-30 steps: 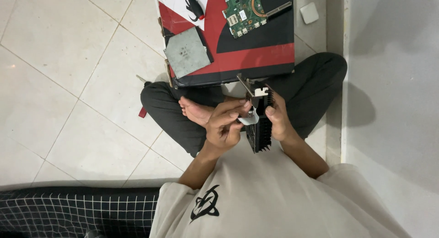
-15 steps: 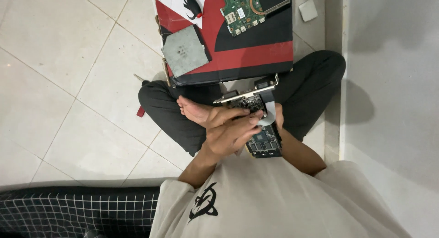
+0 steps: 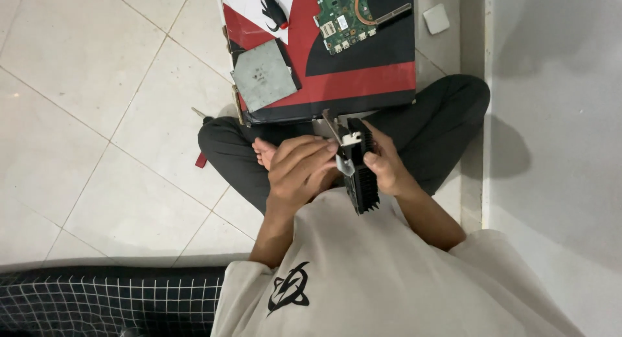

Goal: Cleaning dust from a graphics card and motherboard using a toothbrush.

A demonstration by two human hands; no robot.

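I sit cross-legged on a tiled floor and hold a small black circuit card with a finned heatsink (image 3: 361, 175) over my lap, turned on edge so the fins face right. My right hand (image 3: 387, 165) grips its right side. My left hand (image 3: 299, 168) holds its left side, fingers near the white connector and the metal bracket (image 3: 332, 124) at the card's top end. A bare foot (image 3: 264, 152) shows just left of my left hand.
In front of my knees lies a red, black and white cardboard box (image 3: 363, 84). On it rest a green circuit board (image 3: 343, 16) and a grey metal drive (image 3: 262, 75). A small white square (image 3: 437, 18) lies on the floor by the wall. A checked black cloth (image 3: 110, 304) lies bottom left.
Half a second ago the card lay flatter with its board face up; now it is turned back on edge with the fins to the right. Both hands kept hold.
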